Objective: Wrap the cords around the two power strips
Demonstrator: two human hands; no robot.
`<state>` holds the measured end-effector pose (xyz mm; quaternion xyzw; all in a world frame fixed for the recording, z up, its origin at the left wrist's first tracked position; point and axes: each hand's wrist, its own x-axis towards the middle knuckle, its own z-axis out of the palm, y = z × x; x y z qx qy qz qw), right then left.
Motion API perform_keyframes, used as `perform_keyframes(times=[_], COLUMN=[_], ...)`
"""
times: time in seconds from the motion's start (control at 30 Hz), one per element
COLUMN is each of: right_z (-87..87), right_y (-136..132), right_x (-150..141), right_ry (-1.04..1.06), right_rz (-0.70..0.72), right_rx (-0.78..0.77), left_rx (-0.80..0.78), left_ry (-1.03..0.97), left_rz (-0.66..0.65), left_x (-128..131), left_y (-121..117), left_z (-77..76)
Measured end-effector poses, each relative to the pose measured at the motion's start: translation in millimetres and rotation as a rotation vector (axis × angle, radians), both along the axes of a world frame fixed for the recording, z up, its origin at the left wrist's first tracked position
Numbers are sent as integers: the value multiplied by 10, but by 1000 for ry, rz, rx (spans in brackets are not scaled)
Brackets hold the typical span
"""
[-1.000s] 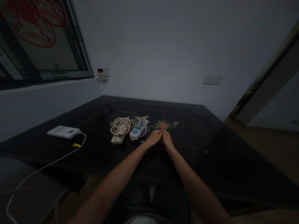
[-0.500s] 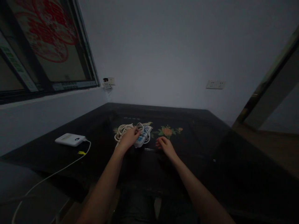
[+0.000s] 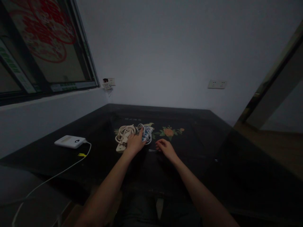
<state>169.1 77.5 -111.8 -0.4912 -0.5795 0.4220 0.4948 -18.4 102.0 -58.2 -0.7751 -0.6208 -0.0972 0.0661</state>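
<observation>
A coiled cream cord [image 3: 126,130] lies on the dark table together with a cream power strip end [image 3: 120,148]. Just right of it is a white-and-blue power strip [image 3: 147,132] with a white cord looped about it. Over both lies my left hand [image 3: 136,142], its fingers spread on top and hiding part of them. To the right, my right hand [image 3: 165,148] rests low over the table near the painted flower. Its fingers are loosely curled, and no object shows in them.
A white power bank [image 3: 69,142] with a white cable [image 3: 63,171] lies at the left, beside a yellow tag [image 3: 82,154]. The dark table [image 3: 189,176] meets the wall at the back. Wall sockets [image 3: 217,84] and a window [image 3: 47,47] are beyond.
My left hand has shifted right and its fingers have spread over the white-and-blue power strip. The cream strip end now shows at its left. My right hand has barely moved.
</observation>
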Motion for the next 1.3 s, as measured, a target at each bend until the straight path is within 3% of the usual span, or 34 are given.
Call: perform_keyframes(times=[0.13, 0.33, 0.57, 0.8, 0.93, 1.07, 1.3], right_z=[-5, -6, -15, -22, -7, -17, 7], right_y=[-5, -1, 15, 53, 136, 199, 156], right_x=[0, 5, -4, 58, 311, 661, 904], right_ry=[-4, -21, -7, 51, 127, 221, 528], right_rz=[9, 23, 0, -114, -332, -558, -533], right_rx=[-5, 15, -8, -5, -17, -88, -185], left_rx=[26, -123, -132, -113, -122, -135, -162], left_ry=[33, -35, -73, -109, -177, -311, -366], left_rz=[8, 41, 32, -19, -130, -320, -550], left_x=[90, 173, 154, 187, 298, 523, 807], left_y=[11, 84, 150, 145, 84, -56, -350], left_z=[-25, 22, -27, -12, 9, -2, -56])
